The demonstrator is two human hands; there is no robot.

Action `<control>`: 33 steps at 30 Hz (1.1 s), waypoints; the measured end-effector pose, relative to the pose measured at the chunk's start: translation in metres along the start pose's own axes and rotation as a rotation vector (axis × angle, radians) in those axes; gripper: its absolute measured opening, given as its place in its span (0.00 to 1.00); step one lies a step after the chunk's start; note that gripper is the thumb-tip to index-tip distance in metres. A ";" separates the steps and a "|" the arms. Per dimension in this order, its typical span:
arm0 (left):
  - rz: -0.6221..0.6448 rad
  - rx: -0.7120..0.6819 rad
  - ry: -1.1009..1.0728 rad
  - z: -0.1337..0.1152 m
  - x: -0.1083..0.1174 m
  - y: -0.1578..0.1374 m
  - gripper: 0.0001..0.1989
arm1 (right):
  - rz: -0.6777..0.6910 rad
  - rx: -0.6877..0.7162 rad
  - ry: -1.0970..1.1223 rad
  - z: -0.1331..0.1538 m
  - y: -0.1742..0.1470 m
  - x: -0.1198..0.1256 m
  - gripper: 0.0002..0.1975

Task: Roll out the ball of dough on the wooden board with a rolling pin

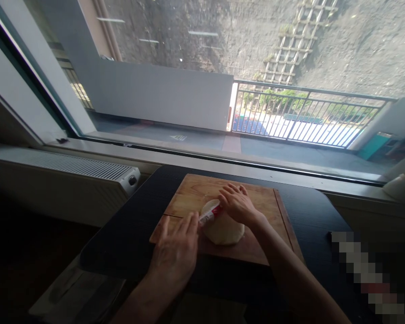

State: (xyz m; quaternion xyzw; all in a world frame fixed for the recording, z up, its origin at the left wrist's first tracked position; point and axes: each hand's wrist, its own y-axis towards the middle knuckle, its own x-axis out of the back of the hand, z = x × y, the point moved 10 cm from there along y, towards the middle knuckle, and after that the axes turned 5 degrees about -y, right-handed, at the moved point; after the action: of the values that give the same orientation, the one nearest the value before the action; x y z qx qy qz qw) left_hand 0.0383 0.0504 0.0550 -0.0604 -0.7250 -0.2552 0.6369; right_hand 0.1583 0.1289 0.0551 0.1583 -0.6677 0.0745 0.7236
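Observation:
A round, pale piece of flattened dough (227, 231) lies on a wooden cutting board (189, 191). Across its upper left part lies a slim stick-shaped roller (208, 216), whitish with a red patch. Its material is hard to make out. My left hand (176, 245) rests at the near left end of the roller, fingers stretched forward over the board. At the far right end lies my right hand (236, 202), palm down on the roller with its fingers stretched out. Both hands cover the roller's ends.
The board sits on a dark table (128, 229) against a window sill (202, 156). A white radiator (60, 173) stands left of the table. Outside the window are a walkway and a metal railing (300, 114). A pixelated patch covers something at the right.

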 end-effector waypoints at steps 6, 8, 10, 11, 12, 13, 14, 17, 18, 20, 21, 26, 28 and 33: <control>-0.014 -0.020 0.021 0.024 0.003 0.034 0.21 | -0.099 -0.111 -0.059 -0.021 -0.108 0.000 0.27; -0.011 -0.012 0.008 0.017 0.000 0.026 0.21 | -0.087 -0.123 -0.065 -0.023 -0.091 -0.001 0.27; 0.004 0.001 -0.034 0.002 -0.004 0.008 0.22 | -0.052 -0.100 -0.062 -0.021 -0.050 -0.001 0.26; 0.006 0.002 -0.061 -0.007 -0.006 -0.002 0.22 | -0.023 -0.055 -0.063 -0.016 -0.024 -0.002 0.25; 0.001 0.003 -0.083 -0.017 -0.008 -0.012 0.22 | 0.034 0.037 -0.070 -0.006 0.001 -0.006 0.23; -0.010 0.004 -0.097 -0.025 -0.008 -0.021 0.22 | 0.055 0.087 -0.064 0.001 0.025 -0.006 0.22; -0.021 0.005 -0.100 -0.032 -0.008 -0.027 0.22 | 0.074 0.125 -0.060 0.007 0.044 -0.005 0.21; -0.024 0.005 -0.072 -0.034 -0.007 -0.031 0.22 | 0.091 0.167 -0.049 0.016 0.067 -0.003 0.19; -0.015 0.004 -0.054 -0.028 -0.006 -0.027 0.22 | 0.086 0.159 -0.049 0.014 0.061 -0.002 0.19; -0.010 0.010 -0.008 -0.011 -0.003 -0.014 0.22 | 0.055 0.103 -0.055 0.005 0.031 -0.001 0.20; -0.013 0.017 0.017 -0.001 0.000 -0.005 0.22 | 0.017 0.055 -0.056 -0.001 0.008 0.001 0.21; 0.008 -0.024 0.058 0.017 0.002 0.033 0.22 | -0.189 -0.130 -0.032 -0.018 -0.104 0.003 0.25; 0.024 -0.038 0.045 0.008 -0.001 0.034 0.22 | -0.168 -0.145 -0.027 -0.019 -0.109 -0.002 0.26; 0.040 -0.008 -0.017 -0.026 -0.012 -0.001 0.23 | -0.019 -0.043 -0.032 -0.015 -0.006 -0.005 0.24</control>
State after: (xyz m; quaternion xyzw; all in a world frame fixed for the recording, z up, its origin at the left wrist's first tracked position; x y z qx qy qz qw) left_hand 0.0634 0.0403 0.0444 -0.0797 -0.7279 -0.2450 0.6354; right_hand 0.1745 0.1285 0.0483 0.1505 -0.6790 0.0507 0.7168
